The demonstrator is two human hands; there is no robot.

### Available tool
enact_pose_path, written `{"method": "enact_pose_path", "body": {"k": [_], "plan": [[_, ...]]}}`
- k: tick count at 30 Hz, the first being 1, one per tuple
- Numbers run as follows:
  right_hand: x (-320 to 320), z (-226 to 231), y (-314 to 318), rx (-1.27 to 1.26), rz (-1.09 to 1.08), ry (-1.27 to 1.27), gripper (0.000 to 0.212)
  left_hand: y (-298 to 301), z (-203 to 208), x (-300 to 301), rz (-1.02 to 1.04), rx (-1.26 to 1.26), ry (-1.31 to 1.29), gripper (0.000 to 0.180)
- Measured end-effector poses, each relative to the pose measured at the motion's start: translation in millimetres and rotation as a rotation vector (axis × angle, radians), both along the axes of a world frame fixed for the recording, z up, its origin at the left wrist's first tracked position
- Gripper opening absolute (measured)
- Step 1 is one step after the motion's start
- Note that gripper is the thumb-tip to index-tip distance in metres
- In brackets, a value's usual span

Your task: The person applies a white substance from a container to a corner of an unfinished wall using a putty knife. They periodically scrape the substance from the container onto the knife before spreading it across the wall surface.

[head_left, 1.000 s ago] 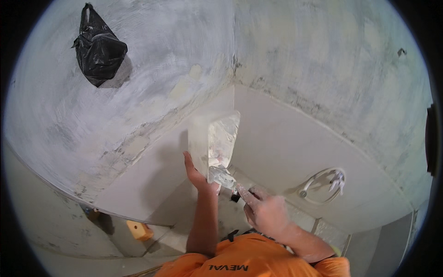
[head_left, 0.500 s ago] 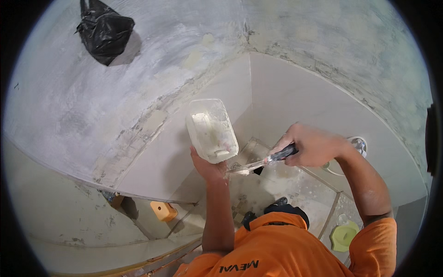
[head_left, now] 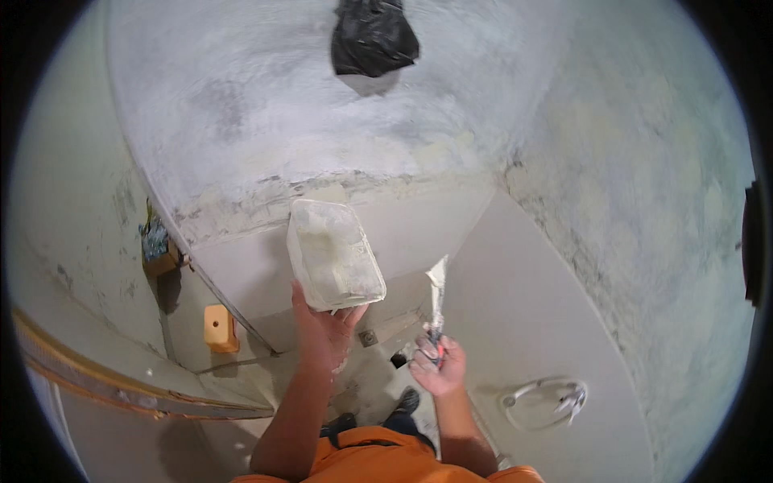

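My left hand is closed round the lower end of a whitish, see-through plastic tub, which is tilted so its open top faces me. Pale putty coats its inside. To the right of the tub, apart from it, my right hand grips a putty knife by its dark and red handle. The knife's blade points up and away, with white putty smeared along it. White residue marks the fingers of my right hand.
A black plastic bag hangs on the patchy plastered wall ahead. An orange stool stands at lower left, near a small box. A white hose is on the right wall. A wooden edge runs along the lower left.
My view has turned left. The right hand has brought the putty knife from beside my left wrist to an upward-pointing position right of the tub. Both hands keep their hold.
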State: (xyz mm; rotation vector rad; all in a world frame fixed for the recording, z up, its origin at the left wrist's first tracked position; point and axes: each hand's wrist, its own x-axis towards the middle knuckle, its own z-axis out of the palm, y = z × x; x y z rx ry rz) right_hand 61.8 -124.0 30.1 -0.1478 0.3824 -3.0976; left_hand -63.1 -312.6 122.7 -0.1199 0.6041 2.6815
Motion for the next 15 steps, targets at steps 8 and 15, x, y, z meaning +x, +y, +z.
{"method": "enact_pose_path", "body": {"k": [8,15], "plan": [[-113.2,97.2,-10.3,0.044,-0.013,0.255,0.045,-22.4,57.8,11.1,0.236,-0.004,0.092,0.068],[-159.3,141.8,24.5,0.069,0.026,0.261,0.043,-6.5,82.5,15.8,0.480,-0.045,0.192,0.063]]}}
